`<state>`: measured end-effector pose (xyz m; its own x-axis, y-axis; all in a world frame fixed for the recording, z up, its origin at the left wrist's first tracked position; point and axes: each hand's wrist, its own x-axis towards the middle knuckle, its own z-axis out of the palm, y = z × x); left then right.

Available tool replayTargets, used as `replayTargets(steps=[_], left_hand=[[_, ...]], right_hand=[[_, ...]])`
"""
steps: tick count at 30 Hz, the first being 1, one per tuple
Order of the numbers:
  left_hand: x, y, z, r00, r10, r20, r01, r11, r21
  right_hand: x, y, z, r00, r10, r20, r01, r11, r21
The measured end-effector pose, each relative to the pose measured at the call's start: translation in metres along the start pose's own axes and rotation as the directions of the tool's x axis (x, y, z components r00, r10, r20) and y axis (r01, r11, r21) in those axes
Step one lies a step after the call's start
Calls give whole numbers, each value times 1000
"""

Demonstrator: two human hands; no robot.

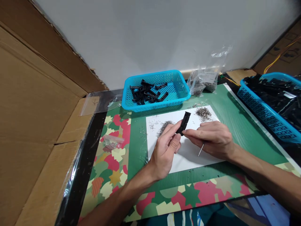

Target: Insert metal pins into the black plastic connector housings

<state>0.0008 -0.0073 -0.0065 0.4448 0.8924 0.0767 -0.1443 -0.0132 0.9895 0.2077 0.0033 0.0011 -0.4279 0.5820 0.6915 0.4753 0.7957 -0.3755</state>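
My left hand (166,150) is closed round the lower end of a narrow black plastic part (185,121), which tilts up and away over the white sheet (185,157). My right hand (213,138) reaches in from the right, its fingertips touching the part's lower end. A thin metal rod (200,150) sticks out below the curled fingers of that hand; its other end is hidden in the grip. Whether the right fingertips also pinch a small piece cannot be made out. Small metal pieces lie in a heap (166,126) behind my left hand and another heap (203,114) behind my right.
A blue basket (155,108) with several similar black parts stands at the back. Clear bags (209,83) of small metal pieces lean beside it. Another blue basket (265,116) of black items is at right. A small plastic bag (113,142) and cardboard (35,125) are at left.
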Motion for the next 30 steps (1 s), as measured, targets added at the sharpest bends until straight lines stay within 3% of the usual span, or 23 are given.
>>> replayTargets(steps=[8,13,19,25,30], left_hand=[[-1,6,1,967,-256,4,249,936,-248],[-1,9,1,962,-268,46,272,943,-190],[4,3,-6,999,-2,-33,9,978,210],[4,4,-9,972,208,-107,-107,801,589],[1,1,-9,934,355,-26,-229,654,721]], right_hand=[[2,2,0,994,84,-75,-89,994,-68],[-2,10,0,998,8,-58,-9,1000,-13],[-2,18,-6,1000,18,22,-19,999,49],[-5,23,-9,992,89,92,-95,993,65],[1,19,-15,958,232,169,-249,965,88]])
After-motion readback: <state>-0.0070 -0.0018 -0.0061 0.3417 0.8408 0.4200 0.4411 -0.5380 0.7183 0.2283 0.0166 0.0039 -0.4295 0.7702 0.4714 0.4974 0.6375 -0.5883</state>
